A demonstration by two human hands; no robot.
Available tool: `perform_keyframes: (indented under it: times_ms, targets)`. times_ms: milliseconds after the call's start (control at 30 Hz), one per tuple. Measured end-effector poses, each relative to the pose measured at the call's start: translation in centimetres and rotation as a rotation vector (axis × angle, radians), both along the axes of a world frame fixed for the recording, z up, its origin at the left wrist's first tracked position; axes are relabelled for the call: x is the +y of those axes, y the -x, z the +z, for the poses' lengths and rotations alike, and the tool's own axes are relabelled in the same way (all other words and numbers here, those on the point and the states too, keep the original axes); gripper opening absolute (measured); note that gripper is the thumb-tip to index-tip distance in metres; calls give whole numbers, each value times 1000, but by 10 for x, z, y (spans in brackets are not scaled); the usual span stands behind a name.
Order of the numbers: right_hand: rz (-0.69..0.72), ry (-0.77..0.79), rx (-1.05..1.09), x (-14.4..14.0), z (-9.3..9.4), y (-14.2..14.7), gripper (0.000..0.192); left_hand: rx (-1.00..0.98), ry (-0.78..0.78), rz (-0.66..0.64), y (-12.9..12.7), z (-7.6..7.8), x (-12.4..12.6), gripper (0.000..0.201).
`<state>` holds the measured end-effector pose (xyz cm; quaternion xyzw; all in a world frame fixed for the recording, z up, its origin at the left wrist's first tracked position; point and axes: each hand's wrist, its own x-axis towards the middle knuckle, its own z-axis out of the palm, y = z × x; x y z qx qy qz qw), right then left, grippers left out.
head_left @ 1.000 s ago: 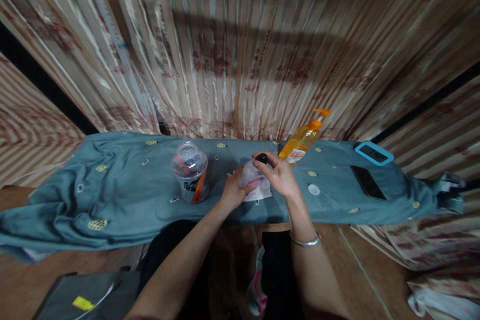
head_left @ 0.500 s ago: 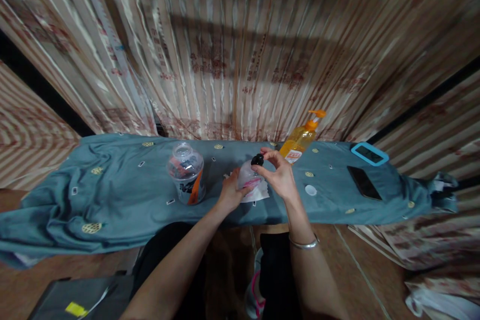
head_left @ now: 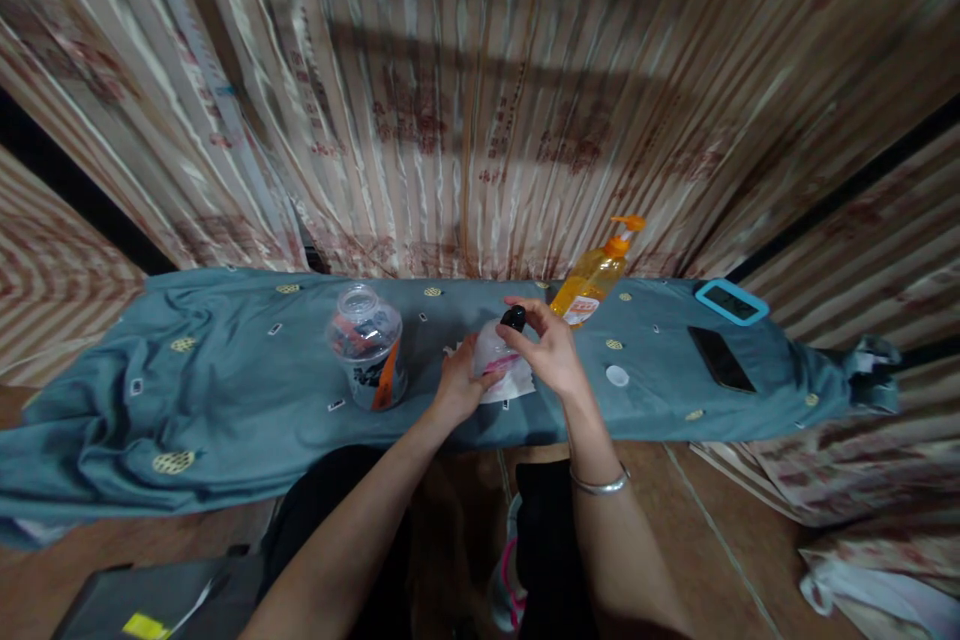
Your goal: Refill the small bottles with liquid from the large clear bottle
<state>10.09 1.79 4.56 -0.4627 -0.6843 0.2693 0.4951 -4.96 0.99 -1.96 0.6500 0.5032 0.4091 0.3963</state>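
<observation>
Just above the centre of the frame, the left hand (head_left: 457,382) wraps the lower side of a small clear bottle (head_left: 491,352) that stands roughly upright on the counter (head_left: 247,390), while the right hand (head_left: 551,352) comes over from the right with its fingertips pinched on the black cap (head_left: 513,318) at the bottle's top. Both hands touch the bottle, the right above the left. A blue-grey cloth covers the counter, striped curtains (head_left: 480,90) hang behind, and an open jar (head_left: 365,344) stands to the left.

Both forearms were bare without any sleeves, a thin silver metal bangle (head_left: 598,484) was worn around the right wrist, dark black trousers (head_left: 330,510) covered the legs, and a shoe with pink and white trim (head_left: 507,580) was on one foot.
</observation>
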Motion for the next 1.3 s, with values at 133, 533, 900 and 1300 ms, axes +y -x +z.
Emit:
perform_keyframes:
  times_ms: [133, 533, 900, 1300]
  targets:
    - [72, 3, -6, -1, 2, 1, 40, -6, -8, 3, 0, -3, 1, 52]
    - [32, -12, 23, 2, -2, 0, 35, 28, 6, 11, -1, -3, 2, 51]
    - [25, -18, 1, 2, -4, -5, 33, 27, 14, -1, -1, 3, 0, 50]
    - [-4, -35, -13, -2, 0, -4, 37, 53, 13, 2, -1, 5, -1, 50]
